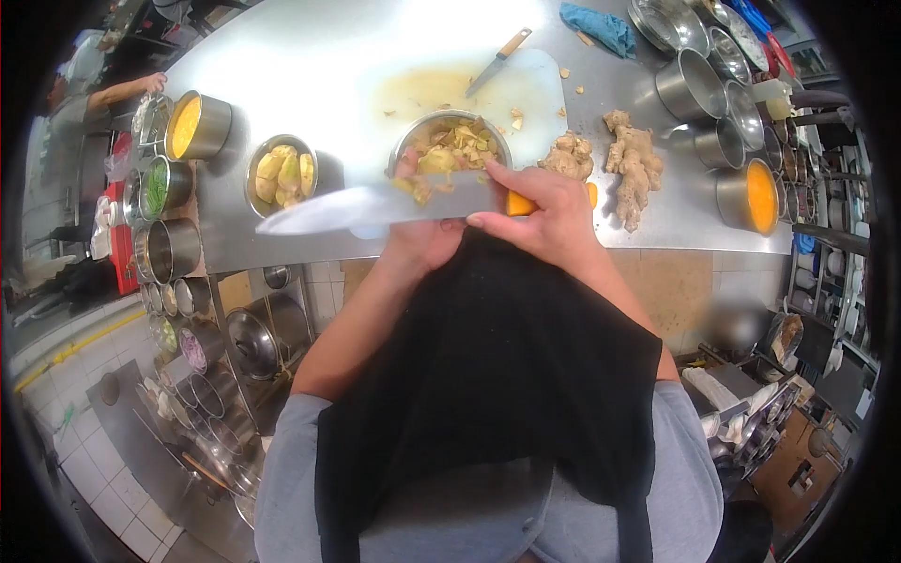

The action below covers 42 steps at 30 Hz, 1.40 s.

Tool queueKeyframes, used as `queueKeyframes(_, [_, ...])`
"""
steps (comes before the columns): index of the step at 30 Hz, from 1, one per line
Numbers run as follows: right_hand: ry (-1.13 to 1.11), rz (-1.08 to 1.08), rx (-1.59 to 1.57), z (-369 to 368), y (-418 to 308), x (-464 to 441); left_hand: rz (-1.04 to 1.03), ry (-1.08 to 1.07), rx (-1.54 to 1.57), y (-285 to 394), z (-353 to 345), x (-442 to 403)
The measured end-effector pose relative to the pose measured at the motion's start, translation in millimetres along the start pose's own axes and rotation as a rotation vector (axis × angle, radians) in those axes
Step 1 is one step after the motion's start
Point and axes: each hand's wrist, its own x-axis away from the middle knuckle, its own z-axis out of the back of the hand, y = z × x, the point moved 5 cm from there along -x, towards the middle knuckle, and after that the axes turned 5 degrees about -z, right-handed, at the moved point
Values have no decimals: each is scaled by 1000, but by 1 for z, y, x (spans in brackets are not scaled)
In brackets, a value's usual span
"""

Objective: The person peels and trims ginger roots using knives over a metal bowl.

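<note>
My right hand [554, 211] grips a large knife [347, 208] by its orange handle, thumb and fingers closed near the blade. The broad blade points left, with bits of peel on its far edge. Behind and under the blade is my left hand [424, 244]; its fingers are mostly hidden by the steel. Just beyond the blade, a metal bowl [402, 137] holds ginger peel and scraps [460, 141]. Unpeeled ginger roots [634, 169] lie to the right of my right hand. A smaller bowl [251, 178] on the left holds peeled ginger pieces [283, 175].
A white cutting board [540, 84] bears a small wooden-handled knife [499, 62]. A blue cloth [601, 30] lies at the back. Pots line both sides, including orange-filled ones on the left [214, 129] and right [734, 199]. Another person's arm [127, 91] shows at far left.
</note>
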Motion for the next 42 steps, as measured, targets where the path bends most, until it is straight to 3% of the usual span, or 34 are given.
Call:
queueKeyframes(1, [-7, 21, 10, -2, -2, -1, 7, 84, 31, -1, -8, 3])
queueKeyframes(4, [-15, 64, 49, -4, -6, -4, 67, -94, 41, -6, -4, -3])
queueKeyframes(10, [-5, 72, 71, -6, -1, -2, -73, -20, -83, -7, -9, 0])
queueKeyframes(13, [1, 50, 39, -7, -1, -2, -32, -68, -42, -8, 1, -5])
queueKeyframes(15, [29, 14, 19, -7, 4, -3, 114, -407, 199, -5, 24, -13])
queueKeyframes(17, [42, -89, -28, -2, 14, -3, 131, -464, 199, -4, 25, -13])
queueKeyframes(19, [27, -91, -45, -1, 14, -3, 15, -227, -41, 0, 6, 1])
queueKeyframes(21, [-16, 3, -31, -2, 4, -1, -65, 157, -57, -4, -17, 2])
queueKeyframes(23, [-36, -42, -21, -3, 6, -1, -56, 202, -40, -7, -11, -2])
queueKeyframes(25, [-14, -106, -36, -4, 13, -1, 37, -82, 11, -2, 21, -7])
queueKeyframes(28, [4, -274, -73, -4, 33, 1, 57, -339, -82, 5, 11, 0])
queueKeyframes(31, [55, -133, -40, 0, 25, 2, 46, -375, 29, 6, 12, -1])
queueKeyframes(34, [-37, -32, 19, -2, 7, 0, -44, -37, -278, -1, 3, 2])
queueKeyframes(37, [-56, 67, 87, -3, -2, -1, 28, 16, -101, -9, -5, 2])
queueKeyframes(38, [-51, 81, 85, -3, -5, -1, 35, -113, -95, -9, 8, -5])
queueKeyframes(42, [-28, 60, 20, -2, -1, 0, -81, -141, -251, -6, 4, 0])
